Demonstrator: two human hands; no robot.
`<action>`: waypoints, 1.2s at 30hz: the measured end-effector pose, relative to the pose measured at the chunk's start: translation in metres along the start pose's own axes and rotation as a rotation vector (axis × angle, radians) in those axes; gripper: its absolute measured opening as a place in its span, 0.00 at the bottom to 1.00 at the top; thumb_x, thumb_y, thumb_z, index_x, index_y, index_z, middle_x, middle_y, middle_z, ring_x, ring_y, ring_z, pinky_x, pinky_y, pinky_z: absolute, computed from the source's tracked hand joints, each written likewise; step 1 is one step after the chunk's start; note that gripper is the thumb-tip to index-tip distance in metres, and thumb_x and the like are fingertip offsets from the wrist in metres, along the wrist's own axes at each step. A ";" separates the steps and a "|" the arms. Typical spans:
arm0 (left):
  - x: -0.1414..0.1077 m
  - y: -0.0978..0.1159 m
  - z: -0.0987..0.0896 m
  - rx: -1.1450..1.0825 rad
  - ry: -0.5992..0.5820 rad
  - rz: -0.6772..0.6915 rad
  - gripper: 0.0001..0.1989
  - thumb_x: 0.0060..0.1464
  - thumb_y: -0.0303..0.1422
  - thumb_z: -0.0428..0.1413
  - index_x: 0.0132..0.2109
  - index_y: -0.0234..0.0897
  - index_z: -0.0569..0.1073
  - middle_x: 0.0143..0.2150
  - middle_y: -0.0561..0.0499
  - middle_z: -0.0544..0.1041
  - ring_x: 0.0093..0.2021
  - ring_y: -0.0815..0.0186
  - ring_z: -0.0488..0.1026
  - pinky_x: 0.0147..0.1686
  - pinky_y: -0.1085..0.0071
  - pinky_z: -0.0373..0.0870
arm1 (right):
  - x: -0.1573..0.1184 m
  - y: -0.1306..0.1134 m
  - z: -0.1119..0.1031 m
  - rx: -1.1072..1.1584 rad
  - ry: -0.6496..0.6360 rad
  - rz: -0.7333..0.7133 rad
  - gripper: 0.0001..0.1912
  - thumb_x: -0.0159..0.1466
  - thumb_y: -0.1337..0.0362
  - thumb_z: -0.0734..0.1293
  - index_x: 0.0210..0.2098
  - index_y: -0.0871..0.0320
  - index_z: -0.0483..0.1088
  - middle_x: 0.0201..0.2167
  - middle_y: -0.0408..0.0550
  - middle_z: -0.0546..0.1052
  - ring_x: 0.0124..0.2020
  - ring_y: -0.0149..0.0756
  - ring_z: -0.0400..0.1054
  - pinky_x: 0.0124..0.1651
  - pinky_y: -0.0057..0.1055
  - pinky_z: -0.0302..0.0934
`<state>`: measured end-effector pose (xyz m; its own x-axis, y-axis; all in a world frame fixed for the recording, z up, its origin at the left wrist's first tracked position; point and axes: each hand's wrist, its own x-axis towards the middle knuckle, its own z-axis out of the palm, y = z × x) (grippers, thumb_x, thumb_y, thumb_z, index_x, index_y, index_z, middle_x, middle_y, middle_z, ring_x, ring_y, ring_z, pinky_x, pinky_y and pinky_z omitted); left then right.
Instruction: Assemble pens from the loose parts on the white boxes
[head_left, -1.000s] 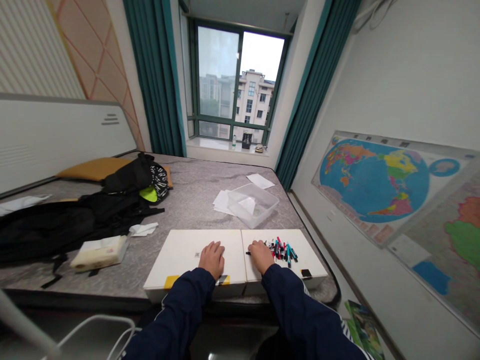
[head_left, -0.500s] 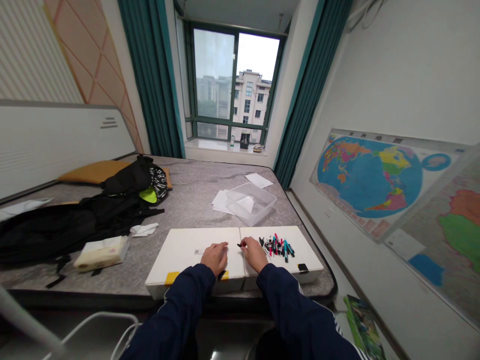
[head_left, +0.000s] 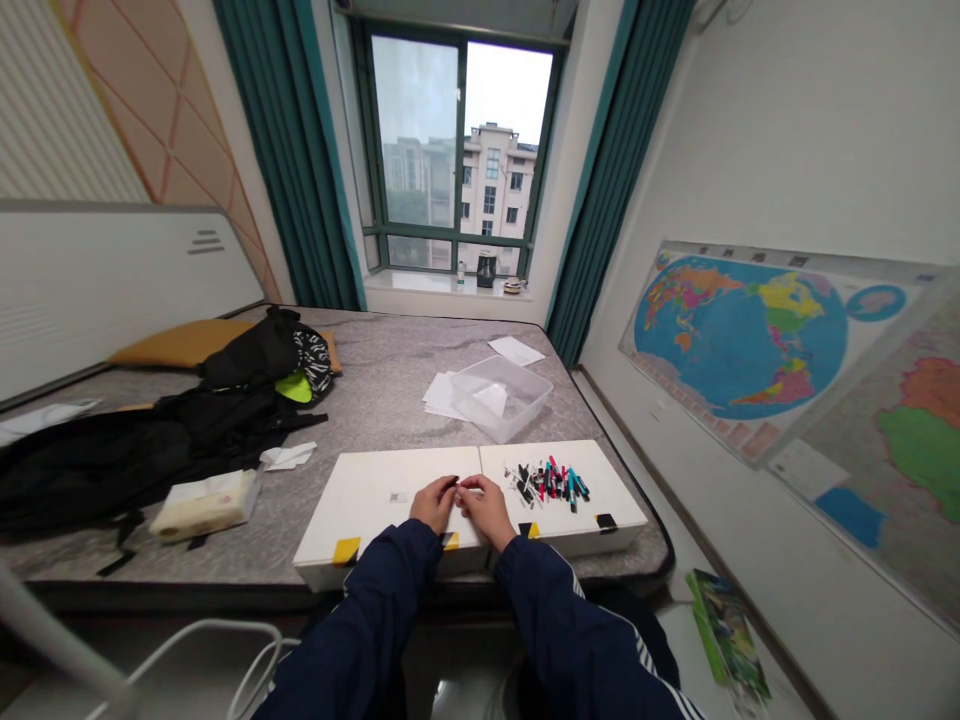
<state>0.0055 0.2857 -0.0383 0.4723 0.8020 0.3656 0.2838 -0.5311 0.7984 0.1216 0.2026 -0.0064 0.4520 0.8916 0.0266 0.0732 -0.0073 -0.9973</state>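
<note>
"Hands came together since the earlier frame, didn't they?"

"Yes. The left hand and right hand met above the seam of two white boards, their fingers pinched closed."

"Holding what?"

"The left fingertips clamped a small dark piece, the right a thin pale one; both were too small to name."

"And farther off?"

"A heap of colored markers lay on the right board, then a clear plastic tub beside loose paper sheets, and a window at top center."
</note>
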 end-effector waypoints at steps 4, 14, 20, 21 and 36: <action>0.000 0.000 0.000 -0.007 0.037 -0.016 0.15 0.58 0.37 0.51 0.48 0.37 0.75 0.45 0.48 0.80 0.44 0.63 0.77 0.47 0.66 0.73 | -0.015 -0.027 -0.055 -0.353 0.069 -0.151 0.11 0.59 0.57 0.63 0.35 0.58 0.71 0.32 0.47 0.77 0.24 0.33 0.71 0.29 0.29 0.65; 0.000 0.004 0.002 0.157 0.027 0.007 0.14 0.59 0.38 0.51 0.47 0.38 0.75 0.42 0.48 0.80 0.41 0.61 0.77 0.43 0.66 0.72 | -0.017 -0.050 -0.186 -0.924 0.144 -0.194 0.09 0.60 0.64 0.62 0.35 0.58 0.74 0.32 0.48 0.78 0.34 0.36 0.71 0.41 0.29 0.60; -0.001 0.008 0.000 0.176 0.025 -0.002 0.14 0.59 0.37 0.51 0.47 0.38 0.75 0.41 0.48 0.80 0.40 0.62 0.76 0.43 0.67 0.72 | -0.007 -0.062 -0.146 -1.232 -0.125 -0.213 0.06 0.61 0.66 0.65 0.35 0.58 0.74 0.36 0.50 0.77 0.38 0.36 0.69 0.41 0.27 0.56; -0.001 0.008 -0.001 0.178 0.022 0.002 0.14 0.59 0.37 0.51 0.47 0.38 0.75 0.41 0.48 0.80 0.40 0.62 0.76 0.43 0.67 0.72 | -0.004 -0.065 -0.140 -1.264 -0.147 -0.220 0.06 0.61 0.66 0.65 0.35 0.58 0.74 0.36 0.50 0.76 0.39 0.36 0.69 0.41 0.27 0.56; 0.000 0.012 -0.004 0.161 0.025 -0.015 0.14 0.59 0.37 0.51 0.47 0.38 0.75 0.40 0.47 0.80 0.39 0.61 0.76 0.41 0.66 0.71 | 0.074 -0.082 -0.125 -1.313 -0.357 -0.167 0.08 0.57 0.67 0.70 0.37 0.57 0.78 0.35 0.50 0.79 0.38 0.38 0.72 0.39 0.26 0.57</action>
<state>0.0057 0.2800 -0.0272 0.4466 0.8157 0.3676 0.4219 -0.5543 0.7174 0.2601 0.2123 0.0857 0.1176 0.9899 -0.0794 0.9748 -0.1303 -0.1811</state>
